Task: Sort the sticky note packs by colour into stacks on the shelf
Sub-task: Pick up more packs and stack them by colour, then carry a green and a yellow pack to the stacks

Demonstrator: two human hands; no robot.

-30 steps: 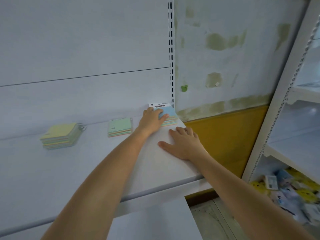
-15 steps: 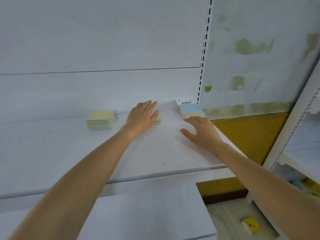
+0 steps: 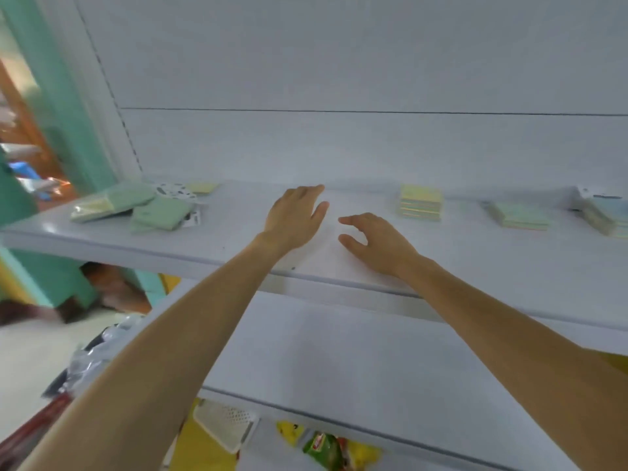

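On the white shelf point(image 3: 475, 260) three stacks stand to the right: a yellow-topped stack point(image 3: 420, 202), a green-topped stack point(image 3: 520, 215) and a blue-topped stack point(image 3: 608, 212) at the frame's right edge. At the shelf's left end lies a loose heap of green packs point(image 3: 136, 207) with a yellow pack point(image 3: 203, 187) behind it. My left hand point(image 3: 295, 217) and my right hand point(image 3: 377, 241) hover over the bare middle of the shelf, fingers apart, holding nothing. Both hands are apart from every pack.
A lower white shelf point(image 3: 339, 362) juts out beneath my forearms. Under it lie a white grater-like item point(image 3: 226, 424) and yellow and green packets point(image 3: 326, 447). A teal wall and doorway point(image 3: 51, 130) are to the left, with dark bags point(image 3: 85, 362) on the floor.
The view has swung left, so the stacks now sit to the right and the loose heap has come into sight. Both hands have left the blue and green stacks and moved left, empty.
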